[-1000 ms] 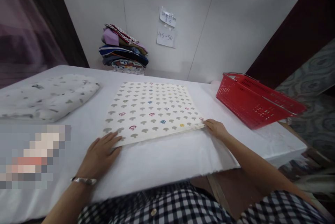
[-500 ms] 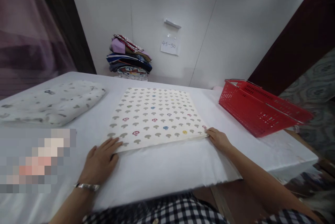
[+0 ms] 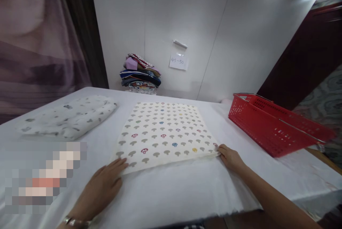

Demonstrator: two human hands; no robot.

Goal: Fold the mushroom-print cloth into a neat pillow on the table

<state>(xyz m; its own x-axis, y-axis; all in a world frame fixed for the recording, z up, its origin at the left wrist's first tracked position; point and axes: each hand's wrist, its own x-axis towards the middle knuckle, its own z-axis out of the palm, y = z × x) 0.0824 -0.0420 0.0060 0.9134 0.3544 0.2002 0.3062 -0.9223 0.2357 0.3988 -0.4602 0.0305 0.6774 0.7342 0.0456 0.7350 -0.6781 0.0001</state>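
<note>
A cream cloth (image 3: 165, 132) printed with grey and coloured mushrooms lies folded flat on the white-covered table. Its near edge shows more than one layer at the right corner. My left hand (image 3: 103, 186), a bracelet on its wrist, rests with fingers outstretched on the cloth's near left corner. At the near right corner, my right hand (image 3: 231, 158) has its fingers closed on the edge of the cloth. To the left lies another folded cloth (image 3: 72, 116), white with grey and dark patches.
A red plastic basket (image 3: 269, 125) stands on the table (image 3: 171, 193) at the right. Against the back wall is a stack of folded fabrics (image 3: 140, 74), near a paper sign (image 3: 178, 61) reading "45-50". A pinkish curtain (image 3: 45, 43) hangs at the left. A blurred-out patch covers the lower left.
The camera view has shifted, so everything sits lower and slightly to the right in the picture. Both hands keep their places at the mushroom cloth's near corners.
</note>
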